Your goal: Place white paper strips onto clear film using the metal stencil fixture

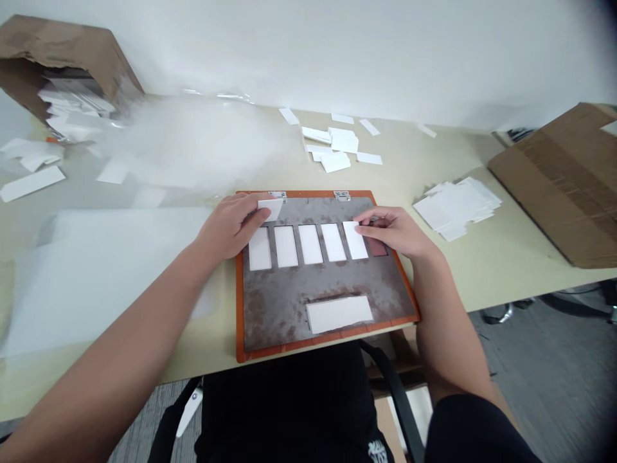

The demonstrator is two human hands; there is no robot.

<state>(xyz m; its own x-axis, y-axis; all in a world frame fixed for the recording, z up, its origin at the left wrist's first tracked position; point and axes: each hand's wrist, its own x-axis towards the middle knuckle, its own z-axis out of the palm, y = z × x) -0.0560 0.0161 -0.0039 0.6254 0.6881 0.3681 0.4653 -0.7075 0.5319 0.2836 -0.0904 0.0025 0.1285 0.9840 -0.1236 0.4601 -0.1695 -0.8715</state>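
Note:
In front of me lies a grey metal plate with an orange border and hinges along its far edge. A row of rectangular slots crosses it, most filled with white cards; the rightmost slot shows reddish brown. My left hand pinches white cards over the plate's far left corner. At the row's right side, my right hand has its thumb and fingers closed on the edge of a white card that lies at the fifth slot. A wider white label sits near the plate's front edge.
Loose white cards are scattered behind the plate, with a pile to the right. A cardboard box stands at far right; an open one holding white pieces is at back left. Translucent sheeting covers the left of the table.

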